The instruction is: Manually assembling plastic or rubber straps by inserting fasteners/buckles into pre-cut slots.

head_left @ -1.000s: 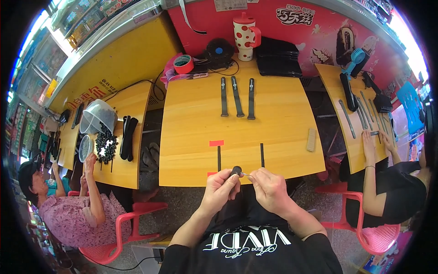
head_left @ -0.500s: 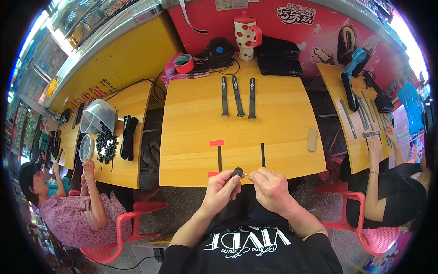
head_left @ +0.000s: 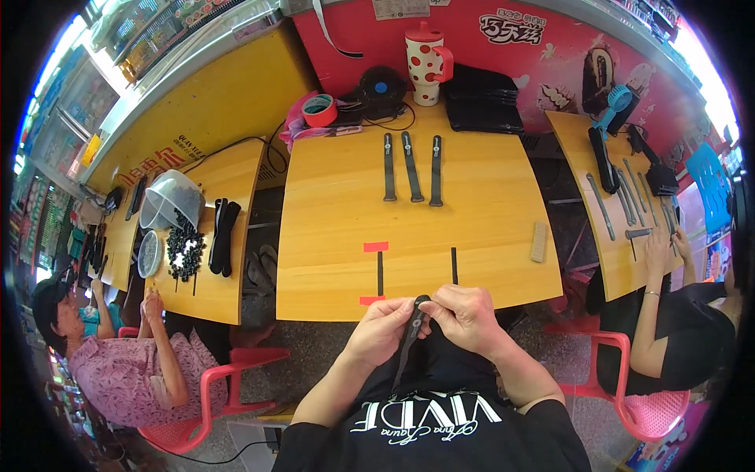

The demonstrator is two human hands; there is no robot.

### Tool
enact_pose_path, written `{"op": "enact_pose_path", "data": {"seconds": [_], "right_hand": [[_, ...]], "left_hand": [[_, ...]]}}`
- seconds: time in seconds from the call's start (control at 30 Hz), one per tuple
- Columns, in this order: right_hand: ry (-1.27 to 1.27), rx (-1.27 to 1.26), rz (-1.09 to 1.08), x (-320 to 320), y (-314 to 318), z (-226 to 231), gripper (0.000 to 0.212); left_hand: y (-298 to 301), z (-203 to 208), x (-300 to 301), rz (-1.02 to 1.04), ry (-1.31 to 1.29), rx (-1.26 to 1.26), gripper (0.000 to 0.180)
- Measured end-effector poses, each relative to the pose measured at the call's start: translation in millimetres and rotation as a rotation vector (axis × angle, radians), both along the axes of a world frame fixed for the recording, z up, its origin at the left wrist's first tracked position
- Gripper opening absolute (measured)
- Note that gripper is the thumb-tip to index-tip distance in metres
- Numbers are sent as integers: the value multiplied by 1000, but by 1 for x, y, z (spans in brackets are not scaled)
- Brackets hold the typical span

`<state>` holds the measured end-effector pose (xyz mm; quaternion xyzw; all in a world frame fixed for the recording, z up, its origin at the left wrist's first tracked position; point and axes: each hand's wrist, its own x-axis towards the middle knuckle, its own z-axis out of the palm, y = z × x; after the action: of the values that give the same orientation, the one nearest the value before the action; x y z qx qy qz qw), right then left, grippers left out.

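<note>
Both my hands are together just past the table's near edge. My left hand (head_left: 381, 326) is closed on a dark strap (head_left: 408, 340), which hangs down over my lap. The fingers of my right hand (head_left: 467, 317) pinch the strap's rounded dark upper end. Whether that hand also has something small in it is hidden. Three similar dark straps (head_left: 413, 167) lie side by side on the far half of the wooden table (head_left: 330, 204).
Two dark strips (head_left: 454, 266) and red tape pieces (head_left: 376, 247) mark the near tabletop. A tan block (head_left: 539, 242) lies at right. At the back are a tape roll (head_left: 318, 110), a fan (head_left: 382, 86), a dotted tumbler (head_left: 425, 67) and black pouches (head_left: 481, 102). People sit at both side tables.
My hands have come closer together. The strap now hangs down from my fingers toward my lap. A thin metallic piece seen at my right fingertips no longer shows.
</note>
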<state>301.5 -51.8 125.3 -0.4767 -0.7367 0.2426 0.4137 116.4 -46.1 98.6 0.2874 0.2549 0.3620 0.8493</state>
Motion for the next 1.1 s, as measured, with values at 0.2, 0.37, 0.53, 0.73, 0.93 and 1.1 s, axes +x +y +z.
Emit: {"op": "enact_pose_path", "data": {"seconds": [0.2, 0.37, 0.53, 0.73, 0.93, 1.1], "right_hand": [[177, 94, -35, -8, -1, -9, 22], [-310, 755, -137, -5, -7, -7, 20], [-261, 690, -39, 4, -1, -6, 23], [-208, 578, 84, 12, 2, -7, 27], [-377, 718, 21, 7, 2, -2, 31], [-527, 848, -1, 3, -9, -6, 31]], "left_hand": [[-8, 1, 9, 87, -72, -7, 26], [-19, 12, 15, 235, -54, 14, 27], [-8, 11, 9, 98, -109, -22, 27], [8, 13, -1, -82, -62, -38, 27], [-1, 10, 11, 80, -47, -22, 23], [-11, 1, 11, 222, -12, 3, 22]]}}
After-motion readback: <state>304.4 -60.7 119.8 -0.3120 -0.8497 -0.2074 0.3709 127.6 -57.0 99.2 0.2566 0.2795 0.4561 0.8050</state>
